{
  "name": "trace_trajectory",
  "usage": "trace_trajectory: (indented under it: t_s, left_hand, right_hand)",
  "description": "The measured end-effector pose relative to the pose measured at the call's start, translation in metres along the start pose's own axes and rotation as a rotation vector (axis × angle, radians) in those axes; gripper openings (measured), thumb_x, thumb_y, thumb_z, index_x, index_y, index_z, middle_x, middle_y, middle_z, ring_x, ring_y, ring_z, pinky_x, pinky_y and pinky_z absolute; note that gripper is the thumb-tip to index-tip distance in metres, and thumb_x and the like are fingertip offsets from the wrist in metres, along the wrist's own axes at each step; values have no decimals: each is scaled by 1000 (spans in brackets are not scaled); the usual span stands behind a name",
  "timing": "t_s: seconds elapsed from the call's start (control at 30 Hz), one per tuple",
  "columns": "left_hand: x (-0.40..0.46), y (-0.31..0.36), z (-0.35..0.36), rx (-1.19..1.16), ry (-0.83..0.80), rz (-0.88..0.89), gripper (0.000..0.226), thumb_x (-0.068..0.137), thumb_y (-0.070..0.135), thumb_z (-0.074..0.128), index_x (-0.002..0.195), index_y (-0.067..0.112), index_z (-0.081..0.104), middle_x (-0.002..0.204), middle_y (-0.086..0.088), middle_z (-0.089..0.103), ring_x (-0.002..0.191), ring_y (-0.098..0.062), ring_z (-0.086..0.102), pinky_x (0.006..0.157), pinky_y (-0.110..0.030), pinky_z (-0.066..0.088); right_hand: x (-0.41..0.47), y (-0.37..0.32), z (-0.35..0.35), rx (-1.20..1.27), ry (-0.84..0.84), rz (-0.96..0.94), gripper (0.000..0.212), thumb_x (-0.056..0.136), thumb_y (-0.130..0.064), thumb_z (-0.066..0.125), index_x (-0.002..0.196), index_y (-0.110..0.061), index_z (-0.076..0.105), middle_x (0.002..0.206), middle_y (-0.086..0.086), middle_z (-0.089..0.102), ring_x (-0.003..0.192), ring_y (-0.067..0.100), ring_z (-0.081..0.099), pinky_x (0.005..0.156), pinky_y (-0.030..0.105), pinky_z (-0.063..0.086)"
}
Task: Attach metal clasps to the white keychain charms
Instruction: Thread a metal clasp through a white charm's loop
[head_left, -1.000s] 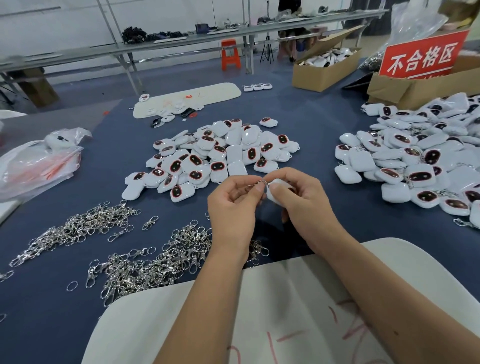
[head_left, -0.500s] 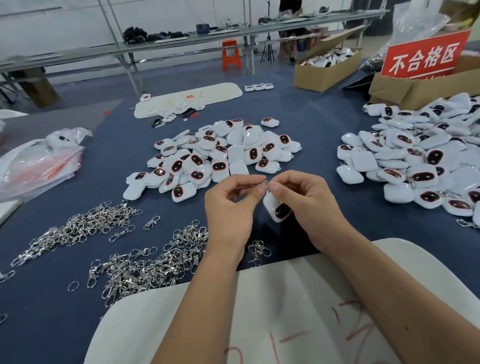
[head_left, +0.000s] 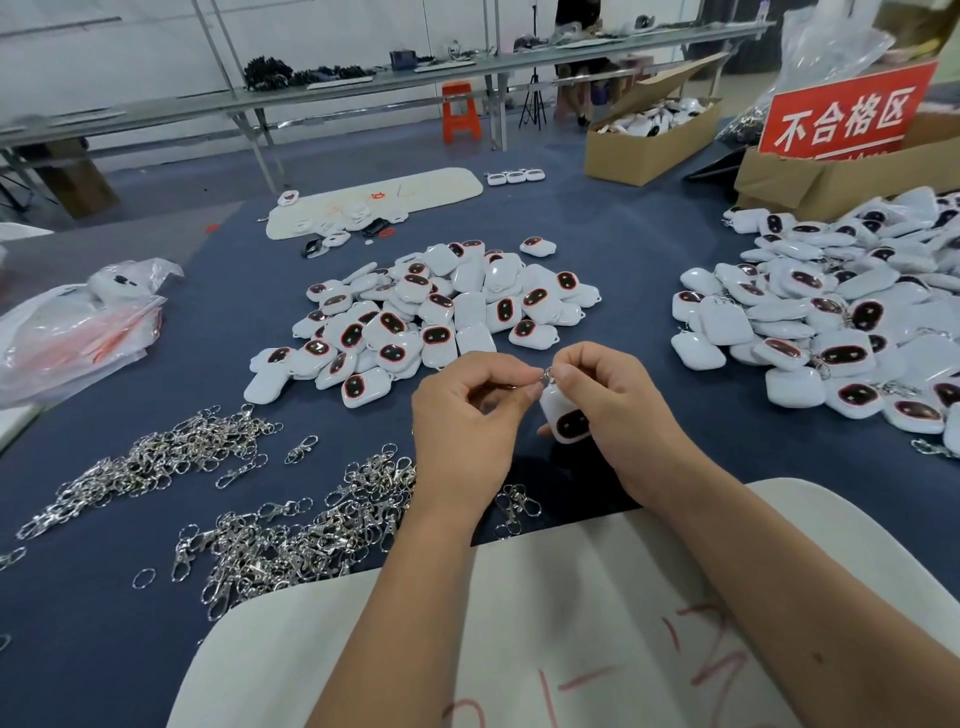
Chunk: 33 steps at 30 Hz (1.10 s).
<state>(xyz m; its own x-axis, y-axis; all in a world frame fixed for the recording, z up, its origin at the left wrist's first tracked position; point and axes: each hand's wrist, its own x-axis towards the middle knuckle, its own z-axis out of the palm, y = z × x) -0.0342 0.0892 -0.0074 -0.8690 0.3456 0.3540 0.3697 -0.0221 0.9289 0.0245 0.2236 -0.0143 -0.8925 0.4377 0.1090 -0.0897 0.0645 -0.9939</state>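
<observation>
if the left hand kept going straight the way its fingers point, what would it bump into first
The left hand points its fingertips right, toward the right hand. It would most likely meet the small metal ring at the top of the white charm, then the right hand's fingers, though depth is hard to judge.

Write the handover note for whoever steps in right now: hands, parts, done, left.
Left hand: pinches a metal clasp at the charm's top.
Right hand: grips the white charm, dark face towards the camera.
Loose clasps lie near left; bare charms are piled in the centre; the right pile shows some with rings.
Done: the right pile, apparently.
Left: finish this clasp, then the centre pile.
</observation>
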Motion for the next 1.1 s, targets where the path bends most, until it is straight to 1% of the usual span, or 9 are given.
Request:
trace_trajectory:
  t_s: [0.07, 0.23, 0.4, 0.53, 0.63, 0.73, 0.83, 1.03, 1.1]
  left_hand:
    - [-1, -1, 1, 39, -19, 33, 20, 80, -6, 79, 81, 15, 79, 87, 5, 74, 83, -12, 70, 77, -24, 55]
    - [-2, -2, 5, 139, -38, 133, 24, 78, -13, 74, 82, 10, 79, 87, 3, 73, 83, -14, 70, 75, -20, 53]
    - [-3, -4, 8, 129, 65, 31, 20, 82, 2, 79, 83, 22, 80, 78, 10, 74, 67, -2, 63, 66, -14, 50]
    - [-2, -5, 12, 29, 142, -76, 17, 84, 3, 78, 85, 20, 77, 76, 3, 75, 71, -14, 72, 73, -28, 60]
    - [-1, -4, 16, -88, 152, -184, 16, 86, -3, 74, 87, 13, 76, 76, -3, 76, 70, -14, 74, 71, -25, 59]
    - [0, -4, 26, -156, 180, -267, 16, 87, -6, 72, 87, 10, 76, 77, -6, 77, 71, -17, 75, 69, -22, 58]
    - [3, -1, 46, -211, 238, -377, 15, 87, -5, 71, 85, 10, 74, 73, -7, 76, 70, -18, 76, 73, -28, 60]
    - [15, 12, 103, -121, -15, -511, 15, 83, 5, 69, 83, 14, 81, 82, -2, 78, 86, -24, 75, 86, -46, 62]
    - [21, 16, 116, -53, -49, -485, 13, 81, 8, 69, 78, 14, 80, 83, 1, 77, 87, -23, 74, 85, -43, 61]
  right_hand:
    - [0, -1, 0, -20, 25, -2, 23, 107, -10, 52, 86, -8, 62, 81, 0, 65, 68, 13, 64, 64, 34, 63]
    - [-3, -1, 2, -37, 59, 22, 20, 106, -11, 53, 88, -9, 63, 71, -5, 70, 61, 17, 71, 73, 54, 65]
    - [-1, 0, 2, 1, 94, 9, 23, 104, -12, 57, 84, -15, 67, 73, -2, 69, 60, 18, 63, 53, 33, 57]
    - [-1, 5, 4, -66, 138, -31, 16, 102, -13, 62, 92, -24, 67, 78, -7, 68, 64, 9, 60, 46, 29, 52]
    - [-2, 4, 5, -12, 156, -55, 10, 93, -17, 67, 99, -25, 64, 88, -4, 70, 70, 11, 66, 50, 28, 54]
    - [0, 8, 1, -14, 324, -73, 27, 85, -15, 76, 105, -26, 62, 100, -3, 68, 79, 8, 67, 65, 17, 54]
    - [3, 9, -6, 60, 561, -39, 31, 86, -6, 79, 105, -23, 63, 103, -4, 69, 81, -3, 68, 75, 13, 51]
    - [4, 3, -24, 54, 878, -16, 21, 89, -2, 69, 97, -21, 70, 96, -6, 74, 81, 1, 70, 82, 23, 57]
    - [3, 1, -25, 5, 918, -15, 24, 91, -1, 61, 101, -22, 68, 103, -4, 71, 85, -1, 65, 89, 24, 53]
